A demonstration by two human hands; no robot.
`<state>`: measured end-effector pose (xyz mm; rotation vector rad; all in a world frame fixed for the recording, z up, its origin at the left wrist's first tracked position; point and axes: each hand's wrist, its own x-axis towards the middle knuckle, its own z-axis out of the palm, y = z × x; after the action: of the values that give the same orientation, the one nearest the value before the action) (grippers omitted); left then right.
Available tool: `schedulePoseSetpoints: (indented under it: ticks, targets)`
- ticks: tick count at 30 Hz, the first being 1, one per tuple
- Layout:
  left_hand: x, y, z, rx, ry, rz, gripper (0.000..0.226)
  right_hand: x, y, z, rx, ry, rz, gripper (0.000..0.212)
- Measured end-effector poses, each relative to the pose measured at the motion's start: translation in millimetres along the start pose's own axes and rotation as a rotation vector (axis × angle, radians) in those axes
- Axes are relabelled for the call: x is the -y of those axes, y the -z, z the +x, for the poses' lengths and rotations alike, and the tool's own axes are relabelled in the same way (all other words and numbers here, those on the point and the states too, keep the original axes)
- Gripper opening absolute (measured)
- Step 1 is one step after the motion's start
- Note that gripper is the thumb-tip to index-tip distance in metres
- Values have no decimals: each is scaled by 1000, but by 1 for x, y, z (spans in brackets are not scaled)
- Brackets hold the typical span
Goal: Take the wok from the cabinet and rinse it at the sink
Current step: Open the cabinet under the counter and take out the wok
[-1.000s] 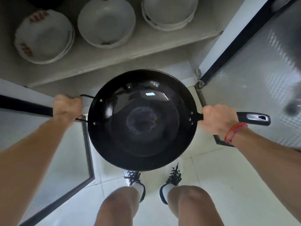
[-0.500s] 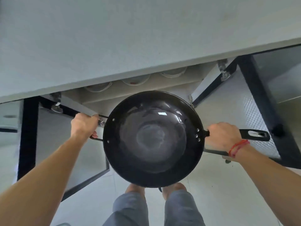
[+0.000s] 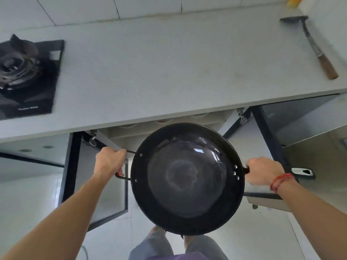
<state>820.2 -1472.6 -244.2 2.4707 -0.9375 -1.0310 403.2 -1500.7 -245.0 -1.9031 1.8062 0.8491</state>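
We hold the black wok (image 3: 187, 177) in the air in front of the open cabinet (image 3: 122, 135), just below the counter's (image 3: 169, 72) front edge. Our left hand (image 3: 109, 161) curls round its wire loop (image 3: 123, 178), and our right hand (image 3: 264, 173) curls round the long handle (image 3: 303, 172) — only its tip shows. The bowls (image 3: 163, 121) are mostly hidden under the counter edge. The stove (image 3: 24, 76) is cut off at the counter's left end.

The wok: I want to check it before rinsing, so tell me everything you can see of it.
The wok is round, black, glossy metal, empty, with a duller ring at its bottom and rivets on both sides. It is held mouth up, roughly level, before the open cabinet. The left hand grips its thin loop handle; the right hand grips its long black handle, whose end pokes out past that hand.
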Motion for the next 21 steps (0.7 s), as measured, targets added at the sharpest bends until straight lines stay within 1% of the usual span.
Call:
schedulePoseSetpoints:
  ticks: [5,9,11,14,17,19,21]
  targets:
    - [-23,26,-13,-50,-66,-51,29,-7,37,-8,42,4,12,13]
    - [-41,52,-16,-82,-97,-95,26,-7,72,-11,45,19,-10,20]
    - [-53,65,-14,-112,-99,-122,26,-5,94,-11,8,27,-6,18]
    - [-70,83,-8,-187,-102,-158,32,3,129,-13,-90,55,-10,7]
    - [-83,97,-5,-239,-116,-174,31,10,156,-9,-151,79,-23,12]
    - [-90,106,-3,-263,-122,-169,27,13,169,-4,-171,96,-28,7]
    - [-96,114,-1,-285,-119,-182,30,14,180,3,-203,100,-19,5]
